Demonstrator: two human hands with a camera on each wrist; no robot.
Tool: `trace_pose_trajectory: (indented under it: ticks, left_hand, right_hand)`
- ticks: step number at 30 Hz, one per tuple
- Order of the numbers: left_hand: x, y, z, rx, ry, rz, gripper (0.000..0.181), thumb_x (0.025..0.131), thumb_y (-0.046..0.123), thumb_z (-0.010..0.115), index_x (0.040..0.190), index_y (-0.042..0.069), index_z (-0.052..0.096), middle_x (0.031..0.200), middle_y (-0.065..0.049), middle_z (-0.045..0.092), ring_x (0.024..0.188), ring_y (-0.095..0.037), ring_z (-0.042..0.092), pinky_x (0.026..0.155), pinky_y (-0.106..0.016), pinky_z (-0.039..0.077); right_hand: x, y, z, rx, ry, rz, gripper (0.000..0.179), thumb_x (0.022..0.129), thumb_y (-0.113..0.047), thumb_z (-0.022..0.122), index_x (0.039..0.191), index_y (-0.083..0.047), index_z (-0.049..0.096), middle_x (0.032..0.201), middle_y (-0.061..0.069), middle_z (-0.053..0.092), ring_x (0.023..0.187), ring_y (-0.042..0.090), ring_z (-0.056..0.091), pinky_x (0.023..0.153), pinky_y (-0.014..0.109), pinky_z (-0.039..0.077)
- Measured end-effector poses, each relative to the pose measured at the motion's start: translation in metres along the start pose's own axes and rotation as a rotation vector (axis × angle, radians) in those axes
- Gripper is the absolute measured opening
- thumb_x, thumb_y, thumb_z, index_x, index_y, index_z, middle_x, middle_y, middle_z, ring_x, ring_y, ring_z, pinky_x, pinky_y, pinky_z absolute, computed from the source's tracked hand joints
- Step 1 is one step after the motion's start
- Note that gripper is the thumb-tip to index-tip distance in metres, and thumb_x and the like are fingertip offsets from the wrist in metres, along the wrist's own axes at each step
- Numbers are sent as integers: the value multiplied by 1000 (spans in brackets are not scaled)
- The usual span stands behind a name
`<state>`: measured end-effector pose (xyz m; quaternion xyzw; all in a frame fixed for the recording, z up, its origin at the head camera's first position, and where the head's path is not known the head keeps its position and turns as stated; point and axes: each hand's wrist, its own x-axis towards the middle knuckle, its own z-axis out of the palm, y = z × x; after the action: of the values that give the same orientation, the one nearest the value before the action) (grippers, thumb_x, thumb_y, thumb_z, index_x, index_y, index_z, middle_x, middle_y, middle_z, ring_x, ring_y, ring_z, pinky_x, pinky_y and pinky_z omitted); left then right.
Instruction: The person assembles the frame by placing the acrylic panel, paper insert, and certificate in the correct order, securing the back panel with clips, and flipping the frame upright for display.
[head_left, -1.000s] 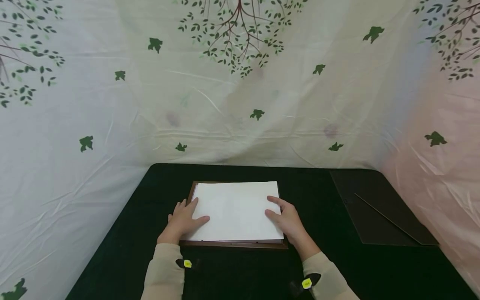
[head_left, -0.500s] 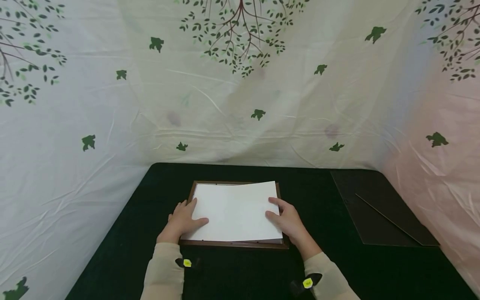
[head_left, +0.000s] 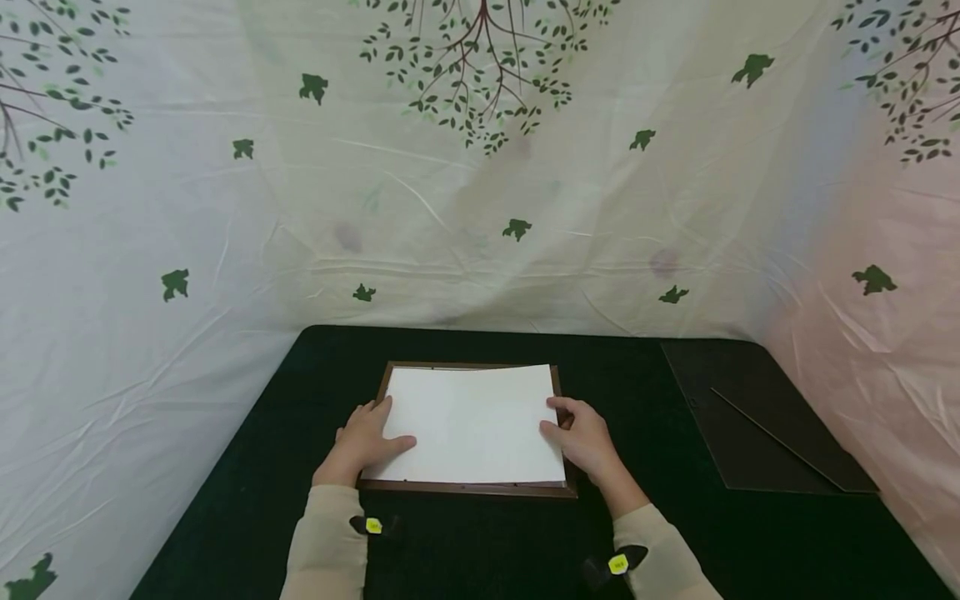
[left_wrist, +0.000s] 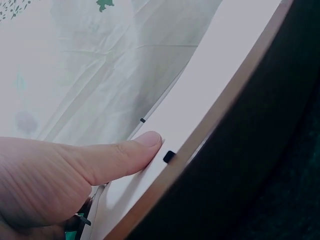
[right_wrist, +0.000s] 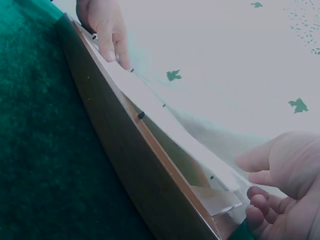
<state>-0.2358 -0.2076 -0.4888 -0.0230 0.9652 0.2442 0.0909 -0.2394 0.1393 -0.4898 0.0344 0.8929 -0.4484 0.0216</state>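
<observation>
A white sheet (head_left: pixel 468 425) lies over a brown picture frame (head_left: pixel 480 490) on the dark green table. Small black tabs (left_wrist: pixel 169 156) stick out from the frame's inner edge. At the sheet's left end my left hand (head_left: pixel 362 442) rests, thumb straight on the paper and the other fingers along the frame's left side. My right hand (head_left: pixel 588 437) holds the sheet's right edge between thumb and fingers, its lower fingers curled. In the right wrist view, the sheet's right end stands raised above the frame, a gap showing beneath; the exact finger contact is partly hidden.
To the right on the table (head_left: pixel 637 533) lies a flat dark board (head_left: pixel 720 442), with a thin stick-like strip (head_left: pixel 776 437) across it. A pale curtain (head_left: pixel 450 250) printed with leaves and birds surrounds the table's back and sides.
The sheet's far right corner has shifted slightly left and come down, baring more of the frame's back edge. My right hand has moved a little right, its fingers more curled; the left stays put.
</observation>
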Motion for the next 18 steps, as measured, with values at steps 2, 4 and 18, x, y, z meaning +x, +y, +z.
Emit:
trace_pose_trajectory:
  ticks: [2, 4, 18]
  left_hand:
    - [1, 0, 0, 2, 2, 1, 97, 81, 52, 72, 152, 5, 26, 153, -25, 26, 141, -47, 11, 103, -72, 11]
    - [1, -1, 1, 4, 4, 1, 96, 81, 52, 72, 152, 5, 26, 153, -25, 26, 141, -47, 11, 103, -72, 12]
    - [-2, 1, 0, -11, 16, 6, 96, 80, 51, 73, 151, 5, 27, 152, -25, 27, 141, -46, 16, 106, -68, 14]
  right_hand:
    - [0, 1, 0, -13, -8, 1, 43, 88, -22, 71, 129, -15, 60, 109, 8, 54, 90, 22, 49, 71, 30, 47]
    - [1, 2, 0, -26, -18, 4, 44, 88, -22, 72, 129, -15, 60, 111, 9, 54, 92, 22, 49, 72, 31, 48]
    - [-4, 4, -1, -82, -64, 11, 53, 88, -28, 71, 136, -13, 54, 146, 19, 35, 130, 40, 38, 101, 59, 37]
